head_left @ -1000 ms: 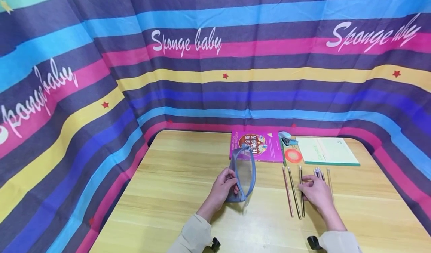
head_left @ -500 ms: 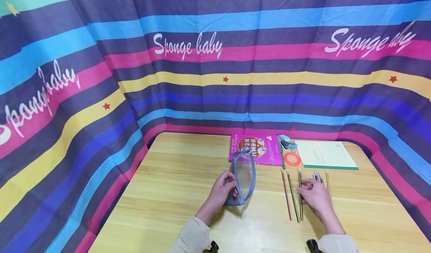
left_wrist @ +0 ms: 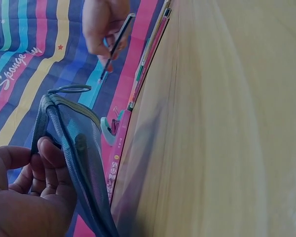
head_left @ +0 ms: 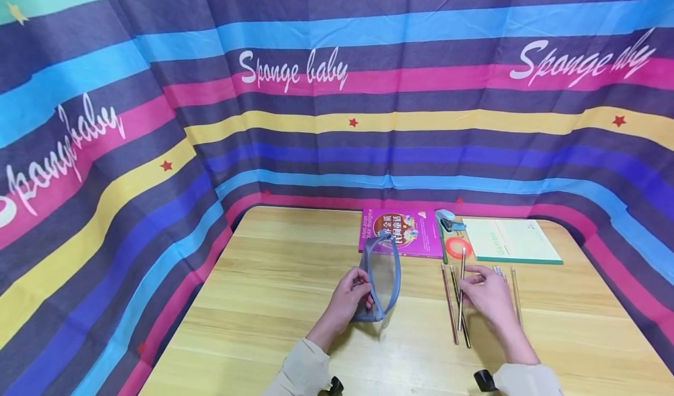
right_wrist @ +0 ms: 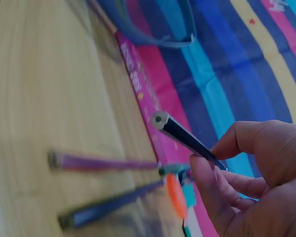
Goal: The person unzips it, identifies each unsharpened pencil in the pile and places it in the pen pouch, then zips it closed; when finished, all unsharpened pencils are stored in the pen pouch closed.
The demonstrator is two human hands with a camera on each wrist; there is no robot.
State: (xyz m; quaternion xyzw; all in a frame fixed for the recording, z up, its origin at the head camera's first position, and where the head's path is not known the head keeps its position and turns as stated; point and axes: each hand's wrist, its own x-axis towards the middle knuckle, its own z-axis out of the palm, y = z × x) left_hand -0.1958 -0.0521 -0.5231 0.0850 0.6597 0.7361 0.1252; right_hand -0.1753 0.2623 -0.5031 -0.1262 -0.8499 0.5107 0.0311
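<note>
My left hand [head_left: 344, 299] grips one side of a blue-grey mesh zip pouch [head_left: 398, 273], held upright with its mouth gaping to the right. Between thumb and fingertips, my right hand [head_left: 489, 293] pinches a dark pencil [right_wrist: 182, 139], which is raised off the table in the wrist views. Below it lie a reddish pencil [head_left: 449, 305] and a black pencil [head_left: 455, 288], side by side. Several pencils [head_left: 497, 269] lie partly hidden behind the right hand, and one light-coloured pencil [head_left: 517, 296] rests to their right.
At the table's back lie a purple book [head_left: 371, 241], a pale blue stapler [head_left: 450, 223], an orange-red ring [head_left: 459, 247], a thin green item [head_left: 443, 250] and a pale green notebook [head_left: 513, 241]. Striped cloth [head_left: 295, 150] hangs around the wooden table [head_left: 263, 279].
My right hand has lifted the dark pencil from the table and shifted it slightly left, over the black pencil. My left hand and the pouch have stayed nearly still.
</note>
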